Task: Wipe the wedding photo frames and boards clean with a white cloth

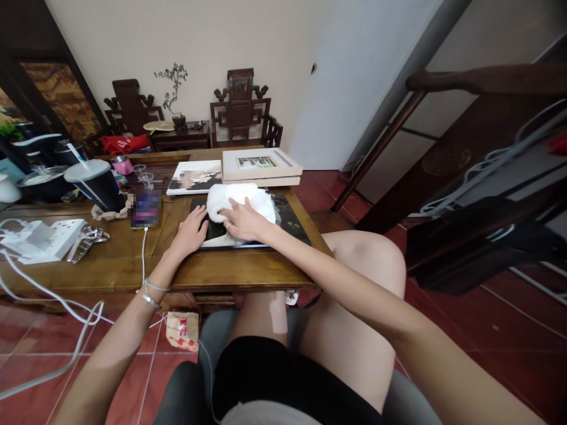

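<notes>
A dark, glossy flat panel (290,221) with faint golden markings and a pale patch lies near the table's front edge. On top of it is a bunched white cloth (221,198), fluffy like a towel. My right hand (245,221), with a ring on one finger, grips this cloth and presses it against the panel, hiding part of the surface. My left hand (192,227) lies flat at the panel's left edge, fingers stretched out, holding nothing.
Behind the panel lie a photo print (195,177) and stacked pale frames (261,165). To the left are a phone (146,209) on a charging cable, a lidded black cup (95,183) with a straw, and a white power strip (53,239). A paper bag (182,330) stands on the floor.
</notes>
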### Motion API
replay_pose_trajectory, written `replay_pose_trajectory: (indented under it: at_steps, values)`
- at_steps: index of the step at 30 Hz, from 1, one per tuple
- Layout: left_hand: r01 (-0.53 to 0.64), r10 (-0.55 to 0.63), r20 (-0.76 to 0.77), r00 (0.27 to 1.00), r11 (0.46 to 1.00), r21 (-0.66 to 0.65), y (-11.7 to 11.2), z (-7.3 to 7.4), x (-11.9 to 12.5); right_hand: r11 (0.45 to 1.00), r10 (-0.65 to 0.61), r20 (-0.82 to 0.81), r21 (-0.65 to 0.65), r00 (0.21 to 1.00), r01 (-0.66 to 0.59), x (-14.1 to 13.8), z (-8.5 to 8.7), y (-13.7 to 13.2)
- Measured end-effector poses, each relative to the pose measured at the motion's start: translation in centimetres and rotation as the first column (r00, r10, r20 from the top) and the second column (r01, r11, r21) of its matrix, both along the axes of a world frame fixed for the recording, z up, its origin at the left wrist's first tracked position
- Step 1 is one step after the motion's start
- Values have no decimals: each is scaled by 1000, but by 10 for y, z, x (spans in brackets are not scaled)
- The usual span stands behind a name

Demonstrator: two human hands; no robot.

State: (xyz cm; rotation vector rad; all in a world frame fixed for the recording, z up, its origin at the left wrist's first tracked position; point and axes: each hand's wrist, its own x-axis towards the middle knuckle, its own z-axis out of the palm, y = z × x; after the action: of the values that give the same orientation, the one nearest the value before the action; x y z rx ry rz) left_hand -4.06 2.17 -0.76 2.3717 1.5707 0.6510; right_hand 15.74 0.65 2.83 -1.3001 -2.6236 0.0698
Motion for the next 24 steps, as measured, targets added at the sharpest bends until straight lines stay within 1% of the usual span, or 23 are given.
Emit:
replay_pose_trajectory:
  at_steps: [3,5,7,9,10,12,14,16,18,20,22,24]
  values:
    - [13,-13,-15,1000,1000,-2,-1,1,0,995,97,-33,-11,995,-97,12,4,-38]
    - [24,-24,-15,1000,1000,-10,-1,2,-1,987,147,-67,-62,987,-151,20,15,-61]
    - [30,-31,-2,1000,999,-15,-1,1,-2,972,176,-88,-143,980,-187,27,30,-76]
    - [22,-22,19,1000,1000,-16,-1,0,-3,960,169,-100,-207,981,-186,31,45,-79]
    - [14,-13,26,1000,1000,-17,0,-1,-3,961,143,-102,-221,984,-163,31,50,-76]
    - [-3,4,37,999,1000,-27,0,-2,-2,973,46,-88,-223,995,-65,27,57,-63]
    - [-19,21,61,998,999,-33,0,-1,-1,978,-72,-48,-198,996,61,18,56,-45]
    - [-33,35,118,992,999,-15,-1,2,1,975,-166,-7,-154,986,163,5,49,-28]
    - [-52,46,217,975,998,23,-2,8,1,975,-200,4,-100,980,199,-9,40,-16]
    - [-79,56,336,940,995,55,-3,14,1,988,-144,-7,-54,990,144,-21,29,-12]
    - [-116,72,430,900,990,76,-5,18,0,1000,-10,-18,-26,1000,9,-28,18,-17]
    - [-149,87,470,879,984,96,-6,19,-1,990,137,-30,-20,990,-137,-26,9,-29]
